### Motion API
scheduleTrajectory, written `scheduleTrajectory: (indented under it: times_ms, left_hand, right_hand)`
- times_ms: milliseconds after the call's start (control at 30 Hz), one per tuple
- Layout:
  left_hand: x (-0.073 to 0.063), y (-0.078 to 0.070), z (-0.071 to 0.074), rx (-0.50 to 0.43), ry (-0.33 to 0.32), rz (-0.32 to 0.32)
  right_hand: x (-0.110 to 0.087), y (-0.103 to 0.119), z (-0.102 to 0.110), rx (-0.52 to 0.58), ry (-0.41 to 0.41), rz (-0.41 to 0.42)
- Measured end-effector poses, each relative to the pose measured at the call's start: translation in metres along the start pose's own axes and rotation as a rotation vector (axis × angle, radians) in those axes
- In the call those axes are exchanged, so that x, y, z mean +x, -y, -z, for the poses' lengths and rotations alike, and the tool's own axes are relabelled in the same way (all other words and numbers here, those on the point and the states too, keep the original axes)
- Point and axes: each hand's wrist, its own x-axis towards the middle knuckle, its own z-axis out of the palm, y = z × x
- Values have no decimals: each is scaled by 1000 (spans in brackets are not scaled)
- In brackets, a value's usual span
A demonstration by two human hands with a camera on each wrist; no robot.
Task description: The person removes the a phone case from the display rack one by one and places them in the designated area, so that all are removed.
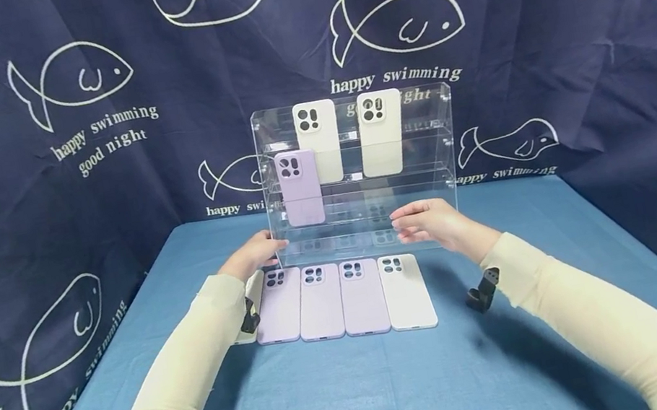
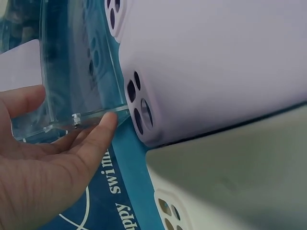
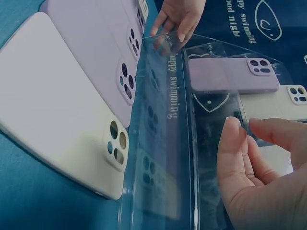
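A clear acrylic display stand [image 1: 362, 210] with stepped shelves stands at the back of the table. My left hand [image 1: 254, 253] grips its left side panel near the bottom, thumb inside and fingers along the outside [image 2: 53, 163]. My right hand [image 1: 434, 224] hovers before the lower right shelves, fingers loosely bent, thumb near the index fingertip, holding nothing [image 3: 261, 167]. Two white phone cases [image 1: 330, 161] [image 1: 386, 143] lean on the upper shelves, and a lilac phone case [image 1: 303, 198] leans lower at the left.
Before the stand lies a row of phone cases: a pale one [image 1: 247, 336] partly behind my left wrist, three lilac ones [image 1: 279, 312] [image 1: 320, 309] [image 1: 364, 305], and a white one [image 1: 409, 297]. A blue cloth [image 1: 362, 397] covers the table; dark fish-print curtains [image 1: 251, 65] surround it.
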Motion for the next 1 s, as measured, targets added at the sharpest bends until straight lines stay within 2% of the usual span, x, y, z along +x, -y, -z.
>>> scheduleTrajectory:
  times_ms: [200,533,800,1000]
  left_hand:
    - [-2,-3,-2,-10,2,33]
    - [-5,-5,-2,-1,8,33]
    - [-5,-4,-3,9,7,31]
    - [-5,-3,-1,5,9,34]
  right_hand:
    - [3,7,-4,11,6,31]
    - [14,28,-18,37,-1,75]
    - [20,39,-31,-20,2,87]
    - [25,45,-37,1,3,122]
